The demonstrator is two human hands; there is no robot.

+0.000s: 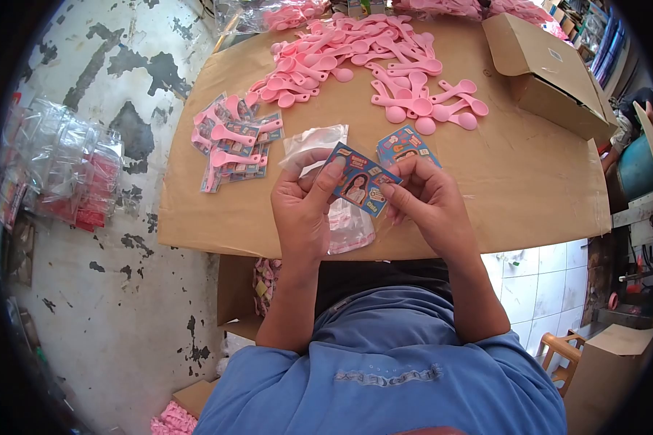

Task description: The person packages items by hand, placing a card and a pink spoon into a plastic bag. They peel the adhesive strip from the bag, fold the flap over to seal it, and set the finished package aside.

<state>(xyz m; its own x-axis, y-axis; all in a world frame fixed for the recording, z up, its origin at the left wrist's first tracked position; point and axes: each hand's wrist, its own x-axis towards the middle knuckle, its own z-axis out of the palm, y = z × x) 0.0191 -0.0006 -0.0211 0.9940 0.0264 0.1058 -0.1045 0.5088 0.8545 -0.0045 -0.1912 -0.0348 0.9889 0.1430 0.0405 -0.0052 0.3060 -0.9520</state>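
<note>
Between my two hands is a blue printed card [356, 183] with a picture of a person on it. My left hand [306, 199] pinches its left end between thumb and fingers. At its right end, my right hand [429, 199] grips the edge with thumb and forefinger. Another stack of blue cards [406, 145] lies on the table just beyond my right hand. Clear plastic bags [350, 230] lie beneath and behind my hands. To the left are several bagged cards with pink spoons [232, 138], piled together.
A large heap of pink spoons [341, 47] covers the far part of the cardboard-covered table [515, 196], with a smaller cluster [428, 98] nearer. An open cardboard box [551, 72] stands at the far right. Plastic-wrapped packs [65, 163] are at the left wall.
</note>
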